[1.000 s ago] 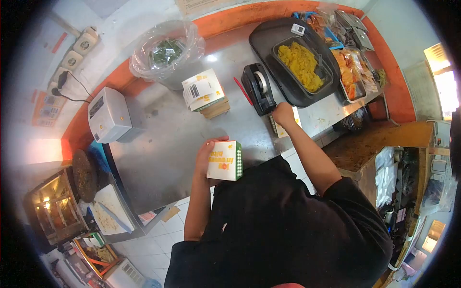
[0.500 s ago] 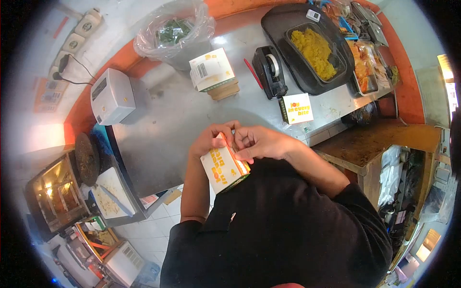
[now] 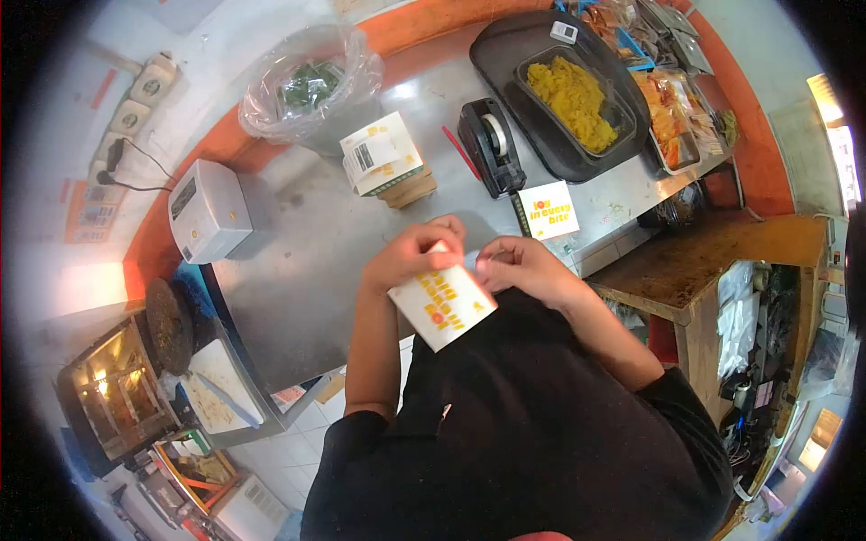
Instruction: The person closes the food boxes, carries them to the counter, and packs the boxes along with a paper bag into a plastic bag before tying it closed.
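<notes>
My left hand (image 3: pixel 419 255) grips a white box with yellow-orange lettering (image 3: pixel 442 302), tilted close to my black shirt. My right hand (image 3: pixel 523 266) is at the box's right side, thumb and fingers pinched together; a small pale piece seems to show between the hands, too unclear to name. A second lettered box (image 3: pixel 548 210) lies at the steel table's front edge, just below the black tape dispenser (image 3: pixel 491 144). Further left, a white box with a label (image 3: pixel 382 155) rests on a brown stack (image 3: pixel 408 189). A red pen-like stick (image 3: pixel 461 152) lies beside the dispenser.
A bin with a clear liner (image 3: pixel 311 90) stands at the back of the steel table (image 3: pixel 298 298). The white printer-like device (image 3: pixel 209 213) is on the left. Yellow food in a container (image 3: pixel 570 104) sits on a black tray (image 3: pixel 501 45). A knife lies on a cutting board (image 3: pixel 212 401).
My right hand has left the tape dispenser and come to the held box. That box has turned and tilted in my left hand. The box near the dispenser is now uncovered.
</notes>
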Available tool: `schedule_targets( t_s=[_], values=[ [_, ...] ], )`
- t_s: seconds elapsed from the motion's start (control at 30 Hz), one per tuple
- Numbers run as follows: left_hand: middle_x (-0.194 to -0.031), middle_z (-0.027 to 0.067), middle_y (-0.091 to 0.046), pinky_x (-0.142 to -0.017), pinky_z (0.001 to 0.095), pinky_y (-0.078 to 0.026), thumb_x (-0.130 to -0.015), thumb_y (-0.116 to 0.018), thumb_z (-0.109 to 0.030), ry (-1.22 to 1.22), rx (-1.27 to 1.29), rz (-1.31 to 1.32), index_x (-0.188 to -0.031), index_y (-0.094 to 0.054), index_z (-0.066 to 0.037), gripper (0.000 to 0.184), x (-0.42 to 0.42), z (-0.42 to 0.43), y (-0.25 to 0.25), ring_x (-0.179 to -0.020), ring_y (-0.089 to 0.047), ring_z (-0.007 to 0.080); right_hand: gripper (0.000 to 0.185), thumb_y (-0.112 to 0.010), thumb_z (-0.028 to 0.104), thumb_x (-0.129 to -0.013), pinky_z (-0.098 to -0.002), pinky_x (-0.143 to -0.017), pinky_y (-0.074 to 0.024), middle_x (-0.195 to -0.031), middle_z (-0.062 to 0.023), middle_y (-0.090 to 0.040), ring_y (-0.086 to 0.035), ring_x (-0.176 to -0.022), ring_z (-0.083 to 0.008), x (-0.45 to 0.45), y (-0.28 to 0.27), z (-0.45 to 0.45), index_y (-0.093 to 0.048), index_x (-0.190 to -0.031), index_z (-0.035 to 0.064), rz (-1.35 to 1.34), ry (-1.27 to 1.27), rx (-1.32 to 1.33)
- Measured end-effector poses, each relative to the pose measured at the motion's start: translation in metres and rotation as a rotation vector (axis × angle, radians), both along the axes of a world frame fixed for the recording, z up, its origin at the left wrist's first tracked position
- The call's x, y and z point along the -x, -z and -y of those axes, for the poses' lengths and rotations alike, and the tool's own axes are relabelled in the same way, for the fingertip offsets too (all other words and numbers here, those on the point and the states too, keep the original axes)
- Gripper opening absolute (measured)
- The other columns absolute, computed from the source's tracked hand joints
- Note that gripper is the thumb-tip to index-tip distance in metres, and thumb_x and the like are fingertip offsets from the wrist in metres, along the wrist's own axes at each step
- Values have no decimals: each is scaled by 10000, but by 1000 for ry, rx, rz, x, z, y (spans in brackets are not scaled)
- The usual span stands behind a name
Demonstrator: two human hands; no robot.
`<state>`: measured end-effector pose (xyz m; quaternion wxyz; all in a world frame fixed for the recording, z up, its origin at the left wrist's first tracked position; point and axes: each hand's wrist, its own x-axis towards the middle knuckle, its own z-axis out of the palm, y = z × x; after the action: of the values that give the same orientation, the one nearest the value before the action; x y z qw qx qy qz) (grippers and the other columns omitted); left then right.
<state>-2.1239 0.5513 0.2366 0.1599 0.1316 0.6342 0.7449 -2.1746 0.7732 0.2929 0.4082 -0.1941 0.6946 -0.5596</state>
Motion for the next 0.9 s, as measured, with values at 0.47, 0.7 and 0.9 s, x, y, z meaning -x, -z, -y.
schedule_targets(
  t_s=[0.47, 0.7, 0.9],
  values=[
    [-1140, 121, -561, -782, 309, -474, -894, -632, -377, -400, 220, 277, -1175, -538, -13, 469, 63, -119, 170, -940, -567, 178, 458, -673, 122, -813, -301, -905, -443, -1082, -97, -616, -577, -1006, -175, 79, 108, -139, -523, -1220, -22, 93, 535, -167],
    [-1261, 207, -548, -951, 370, -429, -876, -647, -384, -318, 246, 326, -1319, -443, 48, 651, 53, -161, 127, -1188, -511, 265, 513, -637, 245, -837, -330, -881, -439, -1152, -121, -582, -545, -1042, -194, 83, 179, -138, -502, -1272, 9, 306, 491, -71],
    [-1154, 228, -585, -914, 360, -446, -924, -585, -383, -451, 173, 285, -1219, -528, 62, 536, 7, -131, 87, -1105, -554, 273, 533, -630, 192, -838, -360, -874, -470, -1216, -132, -545, -548, -1071, -207, 28, 122, -91, -443, -1291, -16, 298, 512, -33]
  ],
)
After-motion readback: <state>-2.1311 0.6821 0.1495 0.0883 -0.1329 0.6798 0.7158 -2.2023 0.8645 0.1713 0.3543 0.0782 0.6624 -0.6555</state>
